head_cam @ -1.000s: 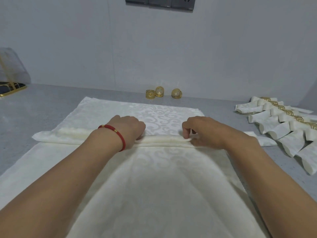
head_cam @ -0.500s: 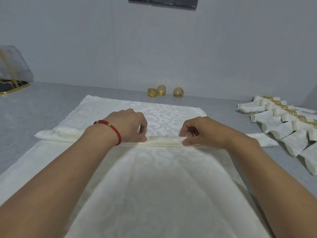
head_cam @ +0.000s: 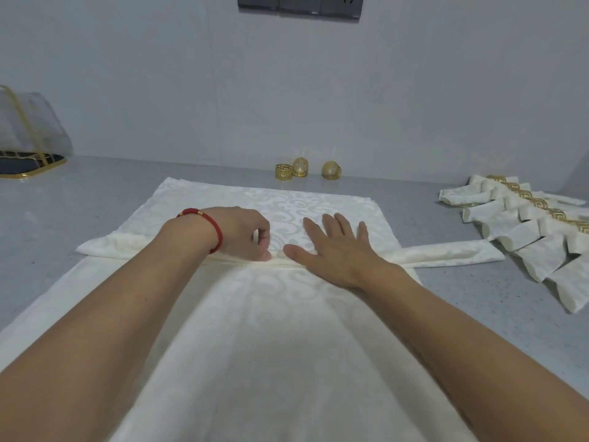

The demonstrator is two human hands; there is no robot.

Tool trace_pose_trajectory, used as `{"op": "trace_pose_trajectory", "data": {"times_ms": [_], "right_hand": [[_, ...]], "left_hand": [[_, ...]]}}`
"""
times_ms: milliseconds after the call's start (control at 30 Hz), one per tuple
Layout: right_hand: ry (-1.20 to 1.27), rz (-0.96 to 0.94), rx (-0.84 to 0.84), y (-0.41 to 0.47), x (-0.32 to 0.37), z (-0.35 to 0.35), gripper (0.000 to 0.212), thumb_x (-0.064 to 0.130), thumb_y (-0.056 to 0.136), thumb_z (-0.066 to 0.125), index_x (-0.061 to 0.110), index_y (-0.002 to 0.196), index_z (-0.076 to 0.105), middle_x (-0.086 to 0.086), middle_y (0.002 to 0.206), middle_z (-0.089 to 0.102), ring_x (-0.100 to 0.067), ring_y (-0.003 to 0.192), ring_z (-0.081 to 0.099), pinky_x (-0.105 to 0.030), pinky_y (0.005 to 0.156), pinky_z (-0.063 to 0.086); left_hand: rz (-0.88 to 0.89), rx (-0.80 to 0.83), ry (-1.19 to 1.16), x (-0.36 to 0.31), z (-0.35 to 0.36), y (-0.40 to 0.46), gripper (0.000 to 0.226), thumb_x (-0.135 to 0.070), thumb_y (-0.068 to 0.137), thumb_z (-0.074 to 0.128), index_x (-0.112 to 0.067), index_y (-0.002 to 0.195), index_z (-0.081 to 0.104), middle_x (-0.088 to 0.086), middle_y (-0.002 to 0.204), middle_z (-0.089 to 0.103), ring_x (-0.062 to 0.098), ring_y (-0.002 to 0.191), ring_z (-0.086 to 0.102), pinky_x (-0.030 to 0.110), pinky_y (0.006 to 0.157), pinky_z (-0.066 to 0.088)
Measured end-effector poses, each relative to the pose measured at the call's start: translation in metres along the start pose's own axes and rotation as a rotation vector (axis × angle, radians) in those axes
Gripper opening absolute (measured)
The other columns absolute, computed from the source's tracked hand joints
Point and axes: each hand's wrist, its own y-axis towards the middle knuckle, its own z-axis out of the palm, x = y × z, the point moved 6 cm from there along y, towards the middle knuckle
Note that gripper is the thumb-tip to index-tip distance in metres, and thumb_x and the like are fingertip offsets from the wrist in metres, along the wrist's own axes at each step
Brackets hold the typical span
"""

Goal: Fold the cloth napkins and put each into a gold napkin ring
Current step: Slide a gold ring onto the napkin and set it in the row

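Observation:
A cream patterned cloth napkin [head_cam: 271, 330] lies spread on the grey counter, with a narrow pleated fold [head_cam: 446, 252] running across its middle from left to right. My left hand [head_cam: 245, 232], with a red bracelet at the wrist, pinches the fold near its centre. My right hand [head_cam: 334, 247] lies flat with straight fingers, pressing the fold and the cloth beyond it. Three gold napkin rings [head_cam: 283, 171] stand by the back wall beyond the napkin.
A row of several folded napkins in gold rings [head_cam: 535, 224] lies at the right of the counter. A gold-framed holder with white cloth [head_cam: 28, 135] stands at the far left. Dark wall sockets [head_cam: 299, 4] sit above.
My right hand has let go of the fold and opened flat onto the cloth. My left hand keeps its pinch on the fold. The camera has tilted slightly.

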Motion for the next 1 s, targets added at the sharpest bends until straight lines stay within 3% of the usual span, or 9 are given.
{"op": "trace_pose_trajectory", "data": {"times_ms": [367, 467, 533, 633, 700, 833, 900, 967, 1000], "right_hand": [[0.069, 0.02, 0.044, 0.0, 0.0, -0.003, 0.111, 0.097, 0.077, 0.013, 0.028, 0.164, 0.0, -0.005, 0.172, -0.006, -0.022, 0.156, -0.021, -0.064, 0.119, -0.017], [0.086, 0.035, 0.09, 0.002, 0.0, -0.005, 0.114, 0.097, 0.077, 0.023, 0.028, 0.163, -0.007, -0.005, 0.171, -0.014, -0.021, 0.155, -0.025, -0.062, 0.119, -0.019], [0.066, 0.044, 0.095, 0.002, 0.0, -0.005, 0.116, 0.097, 0.076, 0.028, 0.029, 0.163, -0.009, -0.006, 0.171, -0.015, -0.022, 0.155, -0.025, -0.062, 0.119, -0.019], [0.051, 0.046, 0.093, 0.002, 0.001, -0.004, 0.12, 0.1, 0.072, 0.028, 0.03, 0.162, -0.01, -0.006, 0.171, -0.016, -0.024, 0.155, -0.024, -0.063, 0.119, -0.019], [0.043, 0.046, 0.077, 0.002, 0.001, -0.005, 0.123, 0.102, 0.07, 0.026, 0.029, 0.162, -0.01, -0.006, 0.171, -0.016, -0.024, 0.155, -0.024, -0.063, 0.118, -0.02], [0.026, 0.043, 0.054, 0.003, -0.002, -0.005, 0.124, 0.102, 0.07, 0.024, 0.027, 0.162, -0.009, -0.008, 0.171, -0.014, -0.026, 0.156, -0.023, -0.065, 0.117, -0.019], [0.017, 0.034, 0.051, 0.003, -0.001, -0.005, 0.124, 0.102, 0.07, 0.024, 0.026, 0.163, -0.008, -0.009, 0.171, -0.012, -0.026, 0.156, -0.021, -0.066, 0.117, -0.018], [0.017, 0.034, 0.039, 0.003, -0.001, -0.004, 0.126, 0.103, 0.068, 0.023, 0.026, 0.163, -0.007, -0.009, 0.171, -0.01, -0.026, 0.156, -0.02, -0.066, 0.117, -0.018], [0.026, 0.038, 0.039, 0.004, -0.001, -0.003, 0.128, 0.104, 0.066, 0.022, 0.026, 0.163, -0.007, -0.008, 0.171, -0.01, -0.026, 0.156, -0.019, -0.066, 0.117, -0.018]], "left_hand": [[-0.069, 0.044, 0.033, -0.007, -0.004, -0.005, 0.022, -0.054, 0.085, 0.062, -0.033, 0.091, 0.066, -0.013, 0.095, 0.067, 0.012, 0.089, 0.064, 0.035, 0.088, 0.053], [-0.102, 0.104, 0.163, -0.016, -0.006, -0.006, 0.026, -0.05, 0.089, 0.057, -0.028, 0.102, 0.063, -0.008, 0.103, 0.065, 0.016, 0.092, 0.065, 0.027, 0.06, 0.05], [-0.11, 0.12, 0.251, -0.026, -0.008, -0.006, 0.026, -0.045, 0.093, 0.055, -0.024, 0.108, 0.058, -0.006, 0.108, 0.061, 0.017, 0.089, 0.063, 0.024, 0.053, 0.044], [-0.092, 0.115, 0.38, -0.042, -0.004, -0.005, 0.033, -0.037, 0.098, 0.05, -0.015, 0.123, 0.055, 0.005, 0.12, 0.059, 0.024, 0.101, 0.061, 0.033, 0.08, 0.051], [-0.111, 0.091, 0.442, -0.05, -0.002, -0.005, 0.035, -0.032, 0.1, 0.048, -0.012, 0.128, 0.053, 0.009, 0.122, 0.059, 0.028, 0.106, 0.061, 0.033, 0.079, 0.047], [-0.123, 0.073, 0.535, -0.072, -0.001, -0.009, 0.04, -0.011, 0.092, 0.057, -0.008, 0.13, 0.044, 0.011, 0.11, 0.058, 0.028, 0.087, 0.059, 0.034, 0.064, 0.045], [-0.109, 0.159, 0.496, -0.08, -0.005, -0.011, 0.04, -0.007, 0.091, 0.057, -0.009, 0.127, 0.041, 0.008, 0.099, 0.058, 0.023, 0.075, 0.057, 0.03, 0.058, 0.046], [-0.121, 0.298, 0.354, -0.079, -0.013, -0.008, 0.028, -0.009, 0.092, 0.052, -0.006, 0.12, 0.053, 0.007, 0.089, 0.069, 0.019, 0.061, 0.064, 0.024, 0.052, 0.051], [-0.134, 0.376, 0.256, -0.075, -0.016, -0.006, 0.024, -0.01, 0.093, 0.049, -0.004, 0.113, 0.06, 0.009, 0.088, 0.073, 0.02, 0.062, 0.067, 0.026, 0.059, 0.056]]}}
